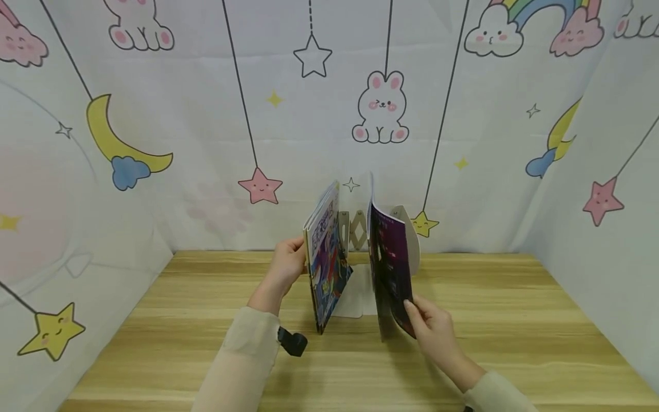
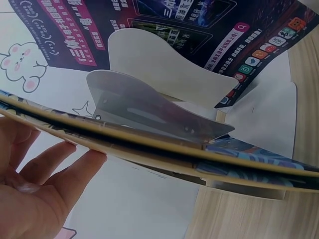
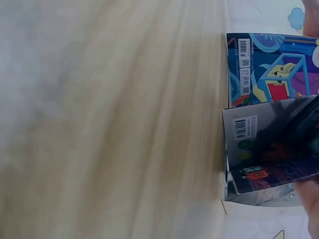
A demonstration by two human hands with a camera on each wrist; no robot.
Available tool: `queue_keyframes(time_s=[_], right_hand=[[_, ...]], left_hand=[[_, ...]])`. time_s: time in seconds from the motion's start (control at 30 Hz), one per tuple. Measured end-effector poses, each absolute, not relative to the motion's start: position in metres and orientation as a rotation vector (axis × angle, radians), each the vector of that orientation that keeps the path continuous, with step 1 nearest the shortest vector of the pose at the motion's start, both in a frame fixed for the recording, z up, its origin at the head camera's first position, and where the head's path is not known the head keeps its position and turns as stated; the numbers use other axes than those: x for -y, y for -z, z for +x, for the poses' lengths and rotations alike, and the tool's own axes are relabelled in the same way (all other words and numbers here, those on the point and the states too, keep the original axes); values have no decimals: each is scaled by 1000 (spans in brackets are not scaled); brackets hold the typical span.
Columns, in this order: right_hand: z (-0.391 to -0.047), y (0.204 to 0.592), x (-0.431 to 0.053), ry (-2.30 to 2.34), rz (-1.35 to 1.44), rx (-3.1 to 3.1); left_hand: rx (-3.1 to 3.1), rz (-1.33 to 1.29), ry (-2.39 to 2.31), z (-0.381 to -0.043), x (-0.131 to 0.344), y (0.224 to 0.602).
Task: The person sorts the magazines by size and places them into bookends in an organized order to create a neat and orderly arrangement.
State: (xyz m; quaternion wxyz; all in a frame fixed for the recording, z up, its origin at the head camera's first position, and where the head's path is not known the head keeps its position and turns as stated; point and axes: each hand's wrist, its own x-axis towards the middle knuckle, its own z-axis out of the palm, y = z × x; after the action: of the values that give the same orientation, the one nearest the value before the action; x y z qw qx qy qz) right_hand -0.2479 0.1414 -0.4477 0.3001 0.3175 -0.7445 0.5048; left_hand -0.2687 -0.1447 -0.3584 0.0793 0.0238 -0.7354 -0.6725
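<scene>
Two thin picture books (image 1: pixel 325 257) with a colourful cover stand upright side by side, leaning slightly. Against their outer left face rests my left hand (image 1: pixel 289 263); in the left wrist view its extended fingers (image 2: pixel 79 174) touch the outer cover, with no thumb showing on the far side. My right hand (image 1: pixel 435 329) pinches the lower near corner of a dark purple magazine (image 1: pixel 392 252), thumb on its face. The magazine's cover bows outward and parts from its pages. Between books and magazine stands an expanding bookend (image 1: pixel 358 229) with rounded pale end plates.
Beneath everything is a wood-grain table (image 1: pixel 216 320). A white cloth backdrop (image 1: pixel 206 114) printed with stars, moons and rabbits hangs behind it and along both sides. A black wrist camera (image 1: pixel 292 342) sticks out from the left sleeve.
</scene>
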Motion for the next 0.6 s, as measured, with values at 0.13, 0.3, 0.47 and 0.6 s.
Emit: queue_keyframes(time_s=[0.13,0.3,0.47,0.6], right_hand=[[-244,447,-144,-1362,764,2181],[-243,443,-142,-1298,750,2260],[-243,442,-138,-1253,797,2239],[-242,440,-136,-1260,809,2251]], left_hand=[[2208,81,2015,-268,145,358],[2218,85,2012,-268,145,357],[2225,73,2023,-269,145,357],[2232,83,2017,-269,146,357]])
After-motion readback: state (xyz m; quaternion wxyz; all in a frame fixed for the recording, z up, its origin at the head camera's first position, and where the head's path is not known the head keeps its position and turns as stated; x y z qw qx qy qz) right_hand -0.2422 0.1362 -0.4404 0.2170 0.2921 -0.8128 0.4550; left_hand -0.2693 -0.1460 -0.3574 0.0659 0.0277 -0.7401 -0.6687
